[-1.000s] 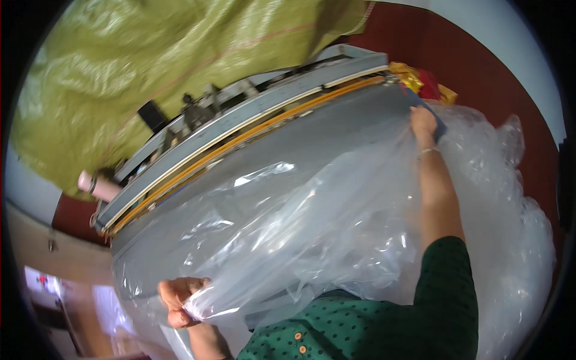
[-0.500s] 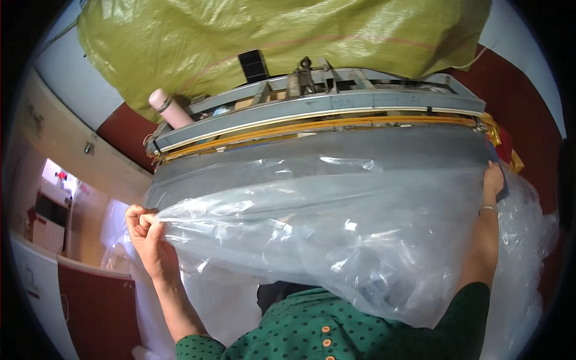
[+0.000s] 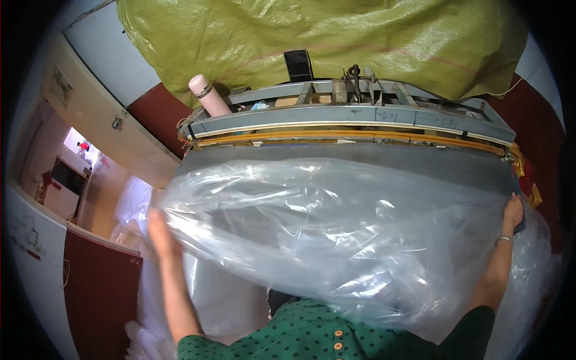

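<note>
A large clear plastic sheet [image 3: 312, 222] billows across the grey work surface [image 3: 336, 155] and down over my lap. My left hand [image 3: 161, 234] is at its left end, where folds of the film run together into the fingers. That hand is blurred by motion, though it appears closed on the film. Far to the right, my right hand [image 3: 513, 211] is closed on the sheet's edge, near the right end of the surface. A band circles the right wrist.
Behind the surface stands a grey metal frame [image 3: 354, 115] with orange strips along its front. A pink flask [image 3: 210, 96] and a black phone-like slab [image 3: 299, 66] rest at it. A yellow-green woven sheet [image 3: 336, 30] hangs behind. More plastic film [image 3: 531, 264] lies at right; a door [image 3: 114, 114] stands left.
The sheet's far edge has swelled up into a rounded billow. My left hand has moved slightly and is now blurred. The view has shifted, so the frame and flask appear farther right.
</note>
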{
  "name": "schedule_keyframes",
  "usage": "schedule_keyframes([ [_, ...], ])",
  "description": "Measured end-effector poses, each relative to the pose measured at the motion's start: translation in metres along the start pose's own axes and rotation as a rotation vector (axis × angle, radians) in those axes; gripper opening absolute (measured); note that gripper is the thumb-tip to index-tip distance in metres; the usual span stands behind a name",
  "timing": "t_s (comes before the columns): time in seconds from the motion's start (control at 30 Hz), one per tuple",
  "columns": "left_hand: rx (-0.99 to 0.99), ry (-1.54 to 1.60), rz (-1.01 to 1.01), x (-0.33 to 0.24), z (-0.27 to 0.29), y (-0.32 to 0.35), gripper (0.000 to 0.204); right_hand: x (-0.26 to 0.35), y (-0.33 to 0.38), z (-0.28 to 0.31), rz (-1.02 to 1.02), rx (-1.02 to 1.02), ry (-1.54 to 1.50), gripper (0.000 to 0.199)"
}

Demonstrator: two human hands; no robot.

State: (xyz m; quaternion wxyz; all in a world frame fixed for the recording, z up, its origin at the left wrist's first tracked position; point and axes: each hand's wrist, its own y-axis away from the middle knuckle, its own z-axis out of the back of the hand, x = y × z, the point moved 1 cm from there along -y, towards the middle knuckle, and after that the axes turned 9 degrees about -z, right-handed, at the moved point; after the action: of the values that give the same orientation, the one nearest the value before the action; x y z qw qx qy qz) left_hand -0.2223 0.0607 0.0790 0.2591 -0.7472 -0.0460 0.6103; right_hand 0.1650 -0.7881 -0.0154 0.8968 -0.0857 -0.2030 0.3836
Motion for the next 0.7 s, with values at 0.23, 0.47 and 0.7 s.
schedule_keyframes([
  [0.23, 0.054, -0.958, -1.262, -0.129, -0.072, -0.068, 0.025, 0.003, -0.002, -0.001, -0.003, 0.008, 0.027, 0.040],
  [0.47, 1.663, -1.489, -0.083, -0.016, -0.075, 0.022, 0.037, 0.001, -0.005, -0.011, 0.042, 0.069, -0.089, 0.041],
  [0.7, 1.263, -0.991, -0.410, -0.024, -0.135, 0.027, 0.029, -0.004, -0.007, -0.002, 0.003, 0.062, 0.023, 0.041],
])
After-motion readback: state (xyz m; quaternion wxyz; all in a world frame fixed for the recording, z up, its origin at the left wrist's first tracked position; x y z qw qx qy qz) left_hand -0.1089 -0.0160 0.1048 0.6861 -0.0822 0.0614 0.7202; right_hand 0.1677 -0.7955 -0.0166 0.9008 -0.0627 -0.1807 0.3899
